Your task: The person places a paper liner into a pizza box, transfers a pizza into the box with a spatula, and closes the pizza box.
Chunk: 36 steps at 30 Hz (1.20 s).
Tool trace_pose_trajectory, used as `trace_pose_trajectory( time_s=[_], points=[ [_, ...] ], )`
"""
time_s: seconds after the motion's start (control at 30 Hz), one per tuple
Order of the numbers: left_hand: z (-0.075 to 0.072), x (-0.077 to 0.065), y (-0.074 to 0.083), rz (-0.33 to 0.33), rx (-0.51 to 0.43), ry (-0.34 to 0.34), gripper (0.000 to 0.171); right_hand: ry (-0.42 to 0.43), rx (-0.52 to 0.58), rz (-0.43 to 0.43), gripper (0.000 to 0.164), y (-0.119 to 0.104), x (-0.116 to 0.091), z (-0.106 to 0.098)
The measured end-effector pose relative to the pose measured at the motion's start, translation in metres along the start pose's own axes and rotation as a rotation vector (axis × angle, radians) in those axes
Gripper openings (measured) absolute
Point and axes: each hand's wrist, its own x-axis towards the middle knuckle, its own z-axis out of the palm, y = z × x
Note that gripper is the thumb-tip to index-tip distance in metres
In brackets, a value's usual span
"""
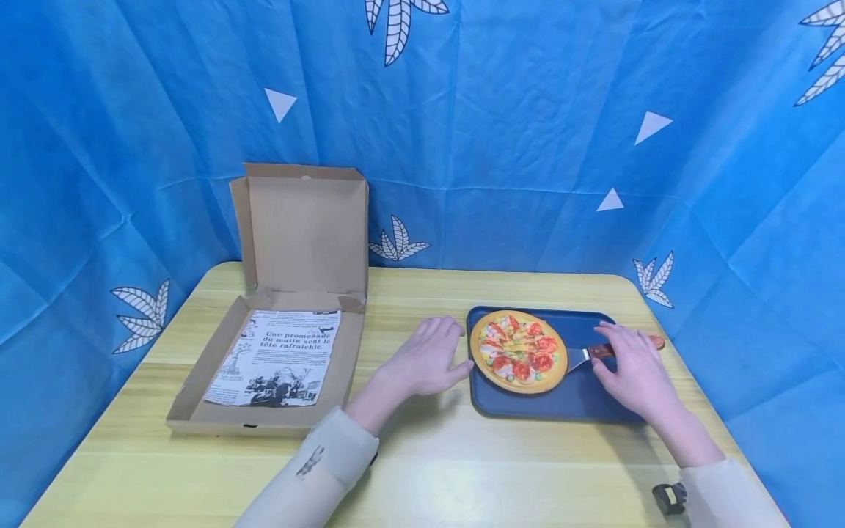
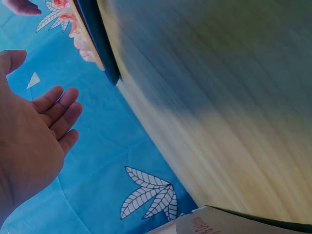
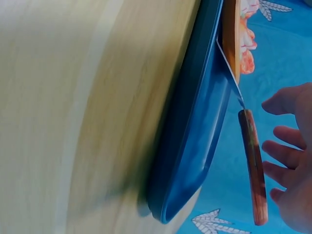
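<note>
A toy pizza (image 1: pixel 518 350) with red and green toppings lies on the left part of a dark blue tray (image 1: pixel 554 407). The metal blade of a pizza server (image 1: pixel 578 358) slants in at the pizza's right edge, and its wooden handle (image 3: pixel 252 165) extends past the tray's right side. Over that handle hovers my right hand (image 1: pixel 630 367), fingers relaxed; the right wrist view shows a gap between fingers and wood. My left hand (image 1: pixel 422 359), palm facing the tray, is just left of the pizza with fingers loosely extended and holds nothing.
On the left of the table (image 1: pixel 422 469) stands a cardboard pizza box (image 1: pixel 306 235), lid raised, with a printed paper sheet (image 1: pixel 280 359) lining its base. A blue curtain (image 1: pixel 502 147) with white leaves hangs behind and at the sides.
</note>
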Motion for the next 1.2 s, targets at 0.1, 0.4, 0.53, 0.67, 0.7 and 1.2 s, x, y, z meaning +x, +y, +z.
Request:
trace_pose_trajectory(
  time_s=[0.1,0.4,0.53,0.67,0.7,1.2],
  points=[
    [0.001,0.004,0.000,-0.009,0.021,-0.026,0.063,-0.020,-0.029,-0.021,0.058,0.005,0.001,-0.001],
    [0.010,0.013,0.002,-0.012,0.054,-0.089,0.062,-0.096,-0.151,-0.053,0.053,0.014,0.005,-0.007],
    [0.016,0.016,0.002,-0.030,0.061,-0.123,0.067,-0.122,-0.181,-0.076,0.049,0.017,0.008,-0.008],
    [0.022,0.018,0.003,-0.054,0.076,-0.164,0.072,-0.142,-0.230,-0.117,0.046,0.019,0.010,-0.008],
    [0.023,0.018,0.003,-0.060,0.080,-0.172,0.073,-0.145,-0.246,-0.130,0.046,0.020,0.010,-0.008],
    [0.032,0.029,0.019,-0.112,0.153,-0.265,0.071,-0.219,-0.352,-0.263,0.034,0.035,0.022,-0.008]
  ],
)
